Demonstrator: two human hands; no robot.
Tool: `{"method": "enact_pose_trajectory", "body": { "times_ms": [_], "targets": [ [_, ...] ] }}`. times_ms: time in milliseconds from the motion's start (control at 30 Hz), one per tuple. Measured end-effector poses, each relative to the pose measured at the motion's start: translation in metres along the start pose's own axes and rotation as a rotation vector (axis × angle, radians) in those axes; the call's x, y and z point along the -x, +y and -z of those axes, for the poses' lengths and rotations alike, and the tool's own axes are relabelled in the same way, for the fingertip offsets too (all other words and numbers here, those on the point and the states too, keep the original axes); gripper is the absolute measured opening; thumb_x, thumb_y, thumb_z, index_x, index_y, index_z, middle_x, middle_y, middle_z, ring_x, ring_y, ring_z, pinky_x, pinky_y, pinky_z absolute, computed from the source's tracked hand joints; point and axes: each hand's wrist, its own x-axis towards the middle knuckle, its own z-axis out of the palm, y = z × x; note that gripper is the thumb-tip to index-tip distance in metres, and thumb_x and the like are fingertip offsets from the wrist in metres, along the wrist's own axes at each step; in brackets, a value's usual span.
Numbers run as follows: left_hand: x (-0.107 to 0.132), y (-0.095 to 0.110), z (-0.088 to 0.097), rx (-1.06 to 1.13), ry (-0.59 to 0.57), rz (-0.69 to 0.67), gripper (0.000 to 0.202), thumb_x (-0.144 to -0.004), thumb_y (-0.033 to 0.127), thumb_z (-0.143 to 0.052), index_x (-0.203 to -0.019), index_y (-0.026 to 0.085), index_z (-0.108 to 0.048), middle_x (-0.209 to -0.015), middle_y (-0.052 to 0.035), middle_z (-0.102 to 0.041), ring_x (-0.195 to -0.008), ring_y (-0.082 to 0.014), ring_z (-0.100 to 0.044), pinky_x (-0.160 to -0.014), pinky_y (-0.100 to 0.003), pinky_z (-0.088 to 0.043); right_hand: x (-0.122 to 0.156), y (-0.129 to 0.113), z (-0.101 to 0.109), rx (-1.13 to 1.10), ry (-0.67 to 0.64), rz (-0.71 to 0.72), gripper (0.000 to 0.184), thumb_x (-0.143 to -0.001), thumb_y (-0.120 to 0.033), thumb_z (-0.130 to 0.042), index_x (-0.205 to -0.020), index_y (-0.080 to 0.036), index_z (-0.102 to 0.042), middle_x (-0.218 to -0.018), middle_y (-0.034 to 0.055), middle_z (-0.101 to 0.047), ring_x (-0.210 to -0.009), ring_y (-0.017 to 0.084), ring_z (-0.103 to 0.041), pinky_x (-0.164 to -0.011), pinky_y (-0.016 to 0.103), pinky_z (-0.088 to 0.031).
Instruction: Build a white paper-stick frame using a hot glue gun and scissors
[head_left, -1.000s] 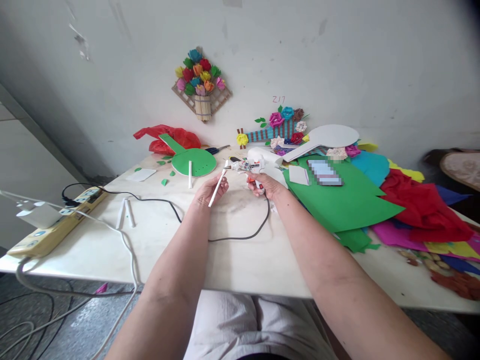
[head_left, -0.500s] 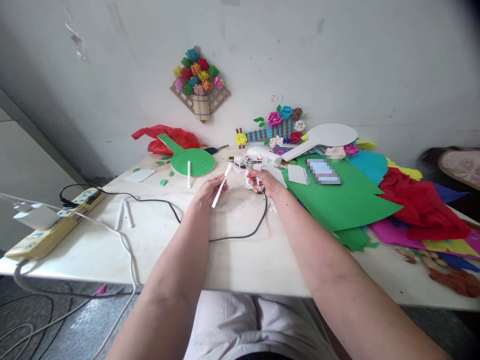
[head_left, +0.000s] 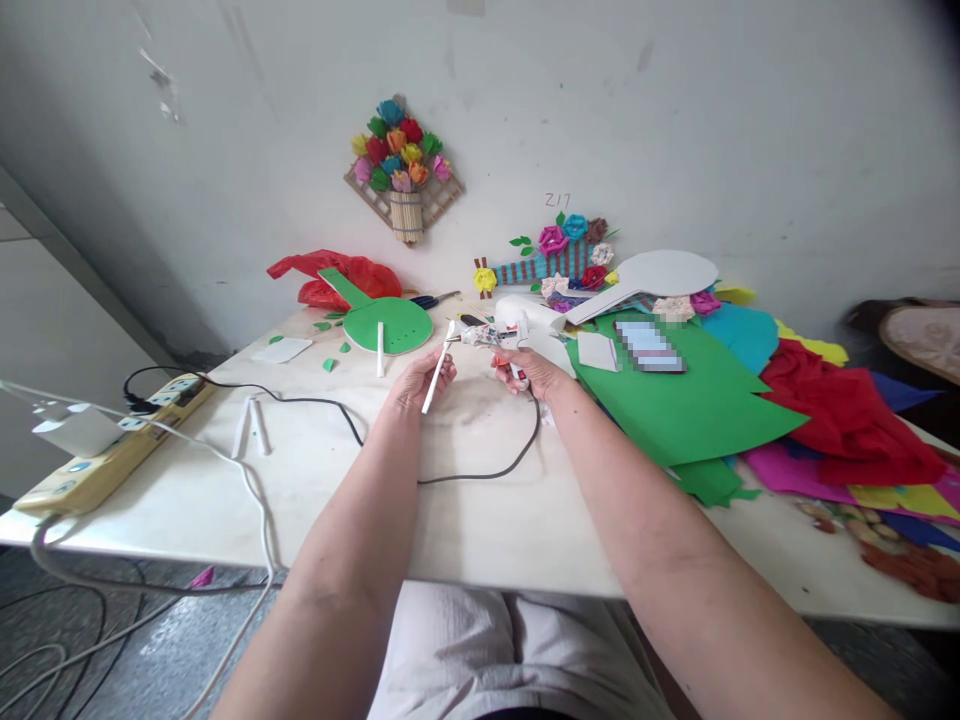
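One glue gun (head_left: 491, 335), one held stick (head_left: 438, 371)

The pale, smooth-topped counter (head_left: 487, 545) stretched beneath the left hand (head_left: 429, 380) and the right hand (head_left: 525, 370). Left of the left hand lay two slim white sticks (head_left: 259, 430) and, farther out, a long yellow power strip (head_left: 157, 430). A thin black cable (head_left: 465, 478) curved nearer than both hands. Right of the right hand spread a large green sheet (head_left: 675, 410).
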Motion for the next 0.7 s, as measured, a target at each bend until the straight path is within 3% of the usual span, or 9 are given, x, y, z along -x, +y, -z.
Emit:
{"method": "enact_pose_trajectory", "body": {
  "times_ms": [267,500,700],
  "targets": [
    [0.0008,-0.0015,0.0002,-0.104,-0.028,0.016,0.02,-0.069,0.005,-0.061,-0.088,0.008,-0.062,-0.059,-0.0014,-0.053,-0.051,-0.0065,-0.052,-0.058,-0.02,-0.05,-0.0033,0.0016,-0.0013,-0.002,0.034,-0.004,0.033,-0.068,-0.046,-0.064,-0.07,-0.013,-0.057,-0.047,-0.0027,-0.052,-0.029,0.004,-0.034,-0.03,0.019,-0.032],
    [-0.0045,-0.004,0.0021,-0.282,0.105,-0.11,0.021,-0.061,0.009,-0.07,-0.081,0.007,-0.064,-0.057,-0.0026,-0.058,-0.052,-0.01,-0.056,-0.057,-0.024,-0.051,-0.0047,-0.0004,-0.0049,-0.078,0.235,0.095,0.034,-0.068,-0.047,-0.065,-0.073,-0.014,-0.057,-0.049,-0.0038,-0.051,-0.03,0.004,-0.034,-0.031,0.019,-0.03],
    [-0.0047,-0.0045,0.0005,-0.34,0.189,-0.186,0.024,-0.057,0.015,-0.075,-0.078,0.009,-0.065,-0.059,-0.0011,-0.059,-0.05,-0.0086,-0.055,-0.052,-0.022,-0.049,-0.0079,-0.0017,-0.0089,-0.126,0.362,0.154,0.035,-0.066,-0.048,-0.066,-0.072,-0.015,-0.056,-0.048,-0.0042,-0.05,-0.031,0.004,-0.034,-0.032,0.02,-0.03]
  ]
}}
